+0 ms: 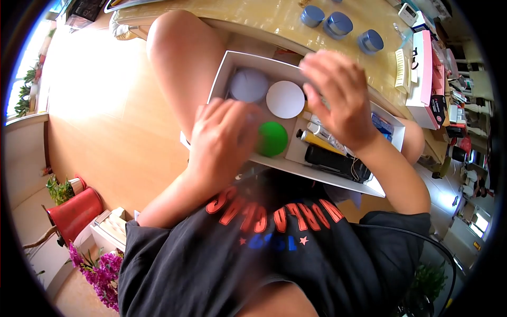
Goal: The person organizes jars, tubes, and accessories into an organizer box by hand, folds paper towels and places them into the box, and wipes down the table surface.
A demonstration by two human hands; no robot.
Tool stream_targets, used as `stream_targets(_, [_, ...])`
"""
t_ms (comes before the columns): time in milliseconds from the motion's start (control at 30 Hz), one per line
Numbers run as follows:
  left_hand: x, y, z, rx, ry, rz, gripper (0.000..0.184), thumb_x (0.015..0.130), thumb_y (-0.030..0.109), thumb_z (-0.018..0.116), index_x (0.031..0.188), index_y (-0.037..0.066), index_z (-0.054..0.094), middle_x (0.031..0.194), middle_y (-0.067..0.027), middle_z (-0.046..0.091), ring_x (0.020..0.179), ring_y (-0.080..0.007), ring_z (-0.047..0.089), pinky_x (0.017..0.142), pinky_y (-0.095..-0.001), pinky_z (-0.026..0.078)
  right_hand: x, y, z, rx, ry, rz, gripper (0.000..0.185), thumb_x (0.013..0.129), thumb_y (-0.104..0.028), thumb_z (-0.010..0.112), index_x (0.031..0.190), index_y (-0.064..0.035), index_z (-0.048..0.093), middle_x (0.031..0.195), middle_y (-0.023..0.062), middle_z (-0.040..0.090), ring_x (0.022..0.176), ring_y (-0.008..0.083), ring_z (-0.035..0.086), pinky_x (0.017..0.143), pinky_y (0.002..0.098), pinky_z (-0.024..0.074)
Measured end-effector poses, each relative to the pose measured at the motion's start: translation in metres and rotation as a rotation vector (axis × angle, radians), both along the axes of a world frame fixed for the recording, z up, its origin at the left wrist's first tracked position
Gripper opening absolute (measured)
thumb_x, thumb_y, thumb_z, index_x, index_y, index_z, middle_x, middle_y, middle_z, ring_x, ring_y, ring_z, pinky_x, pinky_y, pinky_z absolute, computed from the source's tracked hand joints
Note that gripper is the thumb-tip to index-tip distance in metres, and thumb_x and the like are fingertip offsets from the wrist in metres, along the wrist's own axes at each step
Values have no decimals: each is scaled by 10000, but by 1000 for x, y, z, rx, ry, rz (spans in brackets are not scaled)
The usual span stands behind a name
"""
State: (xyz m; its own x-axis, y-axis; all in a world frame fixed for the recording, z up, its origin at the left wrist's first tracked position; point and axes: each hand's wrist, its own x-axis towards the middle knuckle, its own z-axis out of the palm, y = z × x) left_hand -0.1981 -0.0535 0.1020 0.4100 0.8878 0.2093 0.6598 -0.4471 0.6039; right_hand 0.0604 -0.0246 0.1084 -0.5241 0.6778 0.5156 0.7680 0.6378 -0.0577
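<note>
The box (266, 67) below could tip if the left hand (219, 133) — closure and hold unclear — or loosely open, seemingly empty right hand (339, 99) bumps it.

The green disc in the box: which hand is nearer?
Left. The left hand is just left of the green disc; the right hand is farther off, near the tubes.

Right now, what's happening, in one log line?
left hand: over box, grip unclear | right hand: open, over box | box: tubes inside | table: blue jars
</note>
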Motion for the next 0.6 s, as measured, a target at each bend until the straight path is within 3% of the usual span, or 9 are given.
stream_targets(33, [1, -1, 3, 74, 60, 62, 306, 815, 86, 791, 1110, 98, 713, 1072, -130, 671, 994, -298, 631, 908, -411, 484, -1, 11, 0, 115, 75, -66, 242, 887, -144, 746, 1107, -50, 711, 1107, 139, 715, 1038, 323, 699, 799, 426, 570])
stream_targets(100, [-1, -3, 7, 122, 150, 128, 550, 791, 71, 791, 1320, 84, 643, 1384, -175, 544, 1255, -352, 537, 1086, -464, 416, 8, 5, -6, -250, 47, -198, 177, 932, -188, 723, 1050, -60, 692, 940, 136, 722, 877, 326, 718, 710, 428, 569])
stream_targets(167, [-10, 12, 3, 41, -117, 101, 553, 822, 85, 774, 1353, 65, 619, 1435, -154, 527, 1322, -345, 520, 1122, -473, 410, 19, 4, -20, -373, 19, -214, 202, 996, -246, 676, 911, -69, 627, 715, 123, 689, 645, 340, 695, 583, 441, 551])
stream_targets(267, [-22, 38, -7, -301, -669, 149, 500, 968, 165, 697, 1429, 29, 560, 1542, -127, 493, 1434, -274, 465, 1208, -426, 361, 23, 6, -8, -354, -74, -150, 221, 994, -233, 674, 872, -67, 596, 722, 121, 684, 664, 328, 698, 589, 430, 554])
stream_targets(333, [-45, 73, -26, -440, -806, 48, 480, 1074, 263, 567, 1472, 1, 511, 1540, -125, 515, 1436, -224, 466, 1210, -395, 360, 28, 4, 1, -356, -80, -116, 215, 992, -228, 678, 877, -65, 598, 726, 122, 683, 671, 327, 700, 588, 424, 556])
stream_targets(367, [-43, 85, -37, -566, -950, 40, 567, 1115, 406, 430, 1502, -5, 483, 1500, -133, 558, 1407, -230, 500, 1206, -403, 366, 29, 3, 5, -354, -86, -98, 212, 990, -226, 680, 880, -64, 599, 728, 122, 682, 674, 326, 701, 588, 421, 556])
stream_targets(467, [-30, 116, -36, -1155, -1208, -167, 762, 1100, 573, 237, 1557, -13, 407, 1597, -191, 453, 1496, -304, 404, 1250, -434, 314, 34, -1, 15, -392, -78, -76, 203, 984, -211, 689, 880, -63, 598, 736, 119, 683, 680, 320, 705, 588, 415, 557])
stream_targets(500, [-17, 119, -37, -1155, -1091, -173, 844, 1077, 640, 161, 1568, -6, 394, 1622, -189, 426, 1472, -302, 430, 1230, -428, 344, 34, -4, 19, -416, -71, -65, 197, 960, -195, 715, 874, -65, 595, 735, 121, 681, 679, 312, 707, 587, 409, 556])
stream_targets(600, [3, 110, -32, -1207, -776, -181, 797, 1066, 639, 319, 1427, -26, 571, 1430, -180, 605, 1301, -268, 574, 1144, -402, 424, 36, -17, 25, -490, -46, -80, 210, 933, -189, 742, 866, -65, 586, 725, 123, 674, 675, 308, 704, 581, 407, 550])
